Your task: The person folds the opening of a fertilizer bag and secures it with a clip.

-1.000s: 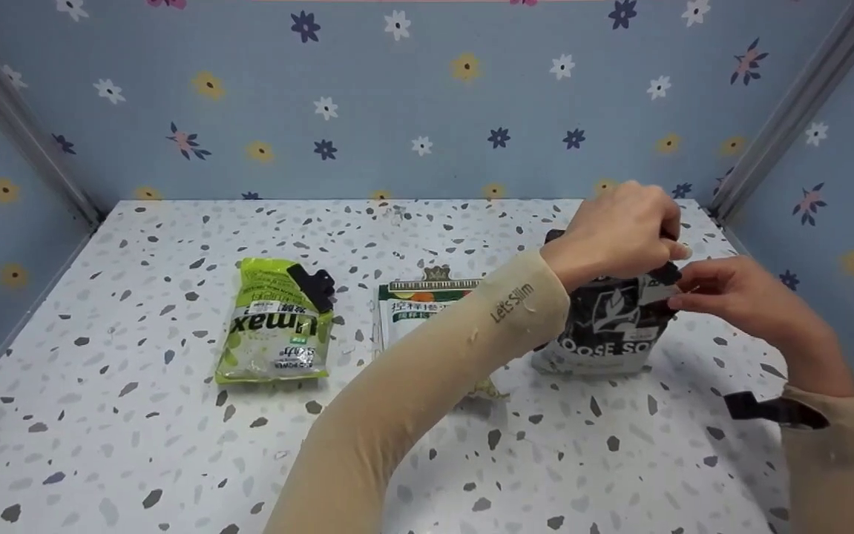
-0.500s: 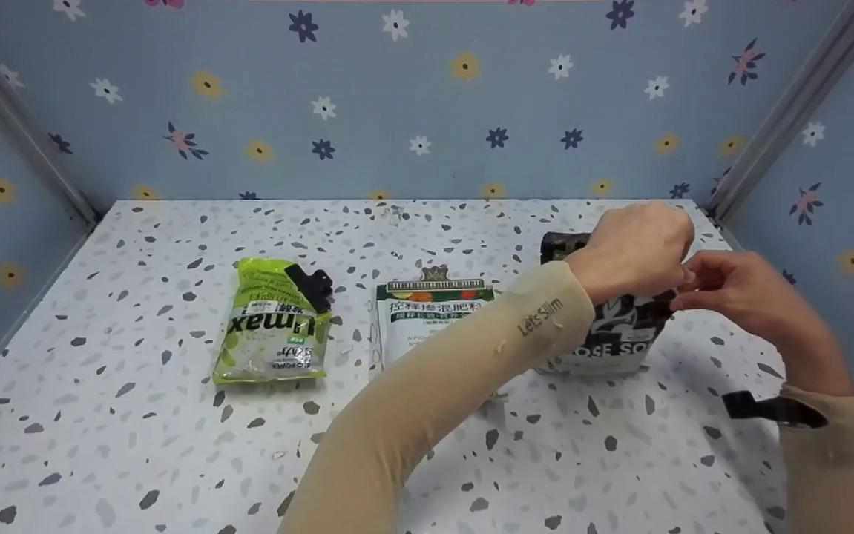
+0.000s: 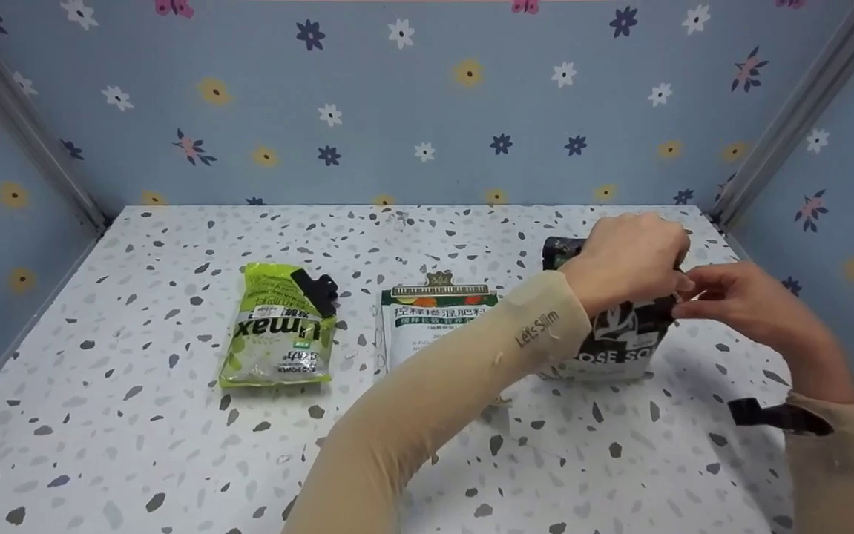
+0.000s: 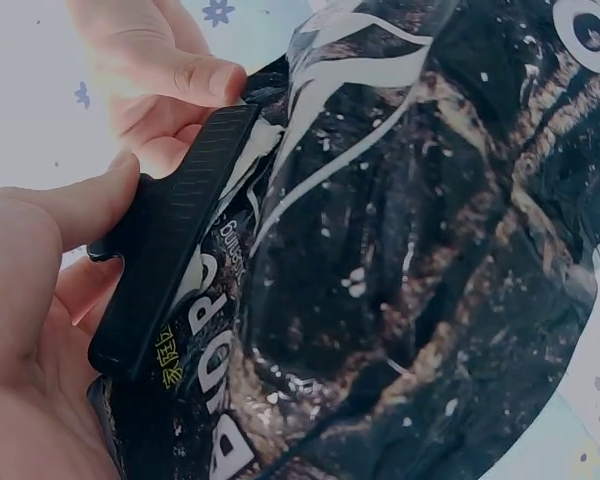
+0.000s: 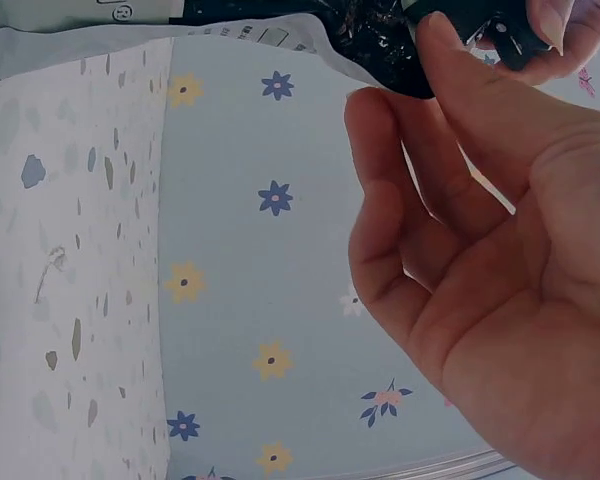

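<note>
A black-and-white printed soil bag (image 3: 623,341) stands upright at the right of the table, its top folded over. My left hand (image 3: 627,259) reaches across to the bag's upper right corner. In the left wrist view, its thumb and fingers grip the handle of a black sealing clip (image 4: 175,240), whose long bar lies along the bag's folded edge. My right hand (image 3: 746,304) pinches the bag's dark corner (image 5: 385,45) between thumb and forefinger, close beside the clip's end. In the head view the left hand hides the clip.
A green-and-white bag (image 3: 278,334) lies at the left with a black clip (image 3: 315,291) on its corner. In the middle, a white-and-green bag (image 3: 427,326) bears a metal clip (image 3: 439,285) and is partly covered by my left forearm. Flowered walls (image 3: 412,96) enclose the speckled table (image 3: 174,460).
My left hand has moved slightly right and down over the bag's right corner, covering the clip seen there earlier. The right hand keeps its place at that corner.
</note>
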`<state>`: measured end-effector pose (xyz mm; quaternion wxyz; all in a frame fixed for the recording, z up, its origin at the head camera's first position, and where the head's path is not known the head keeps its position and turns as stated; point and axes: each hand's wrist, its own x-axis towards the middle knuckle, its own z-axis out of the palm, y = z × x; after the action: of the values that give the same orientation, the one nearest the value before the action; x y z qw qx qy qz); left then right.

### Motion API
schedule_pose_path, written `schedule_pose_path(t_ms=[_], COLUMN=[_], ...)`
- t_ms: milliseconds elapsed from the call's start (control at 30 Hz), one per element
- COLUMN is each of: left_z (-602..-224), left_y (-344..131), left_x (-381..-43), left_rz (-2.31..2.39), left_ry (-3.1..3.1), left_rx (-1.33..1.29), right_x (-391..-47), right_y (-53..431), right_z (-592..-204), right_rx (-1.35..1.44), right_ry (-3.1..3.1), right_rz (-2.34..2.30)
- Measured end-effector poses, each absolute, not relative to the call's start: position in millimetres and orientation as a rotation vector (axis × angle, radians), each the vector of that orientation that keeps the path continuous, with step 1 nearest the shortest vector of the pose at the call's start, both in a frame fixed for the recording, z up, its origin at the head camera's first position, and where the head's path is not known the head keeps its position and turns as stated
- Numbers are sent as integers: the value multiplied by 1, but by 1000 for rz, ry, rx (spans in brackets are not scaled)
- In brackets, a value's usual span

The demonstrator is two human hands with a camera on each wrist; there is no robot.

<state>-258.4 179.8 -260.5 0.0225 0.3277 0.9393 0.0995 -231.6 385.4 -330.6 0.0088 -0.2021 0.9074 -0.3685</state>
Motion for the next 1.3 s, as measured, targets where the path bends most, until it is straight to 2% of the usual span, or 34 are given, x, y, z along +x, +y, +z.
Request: schedule_pose_path(t_ms=[433,800,1033,1300], left_z=[-257,-259,-290,-326], left_y=[164,115,81,59], left_x=[-263,-280,-302,-310], left_rz=[310,583,1195,1323], left_ry=[2952,2911,2579,2412], left_rx=[1009,893,772,552], right_x=[-231,-234,-239,-247], right_y=[385,378,373,368], right_z=[-332,-335,-341,-352], right_rx=[-708,-594,-520,-406], right_ry=[2866,2898,2895,2973], right_rz=[-1132,-1063,-1078,-995])
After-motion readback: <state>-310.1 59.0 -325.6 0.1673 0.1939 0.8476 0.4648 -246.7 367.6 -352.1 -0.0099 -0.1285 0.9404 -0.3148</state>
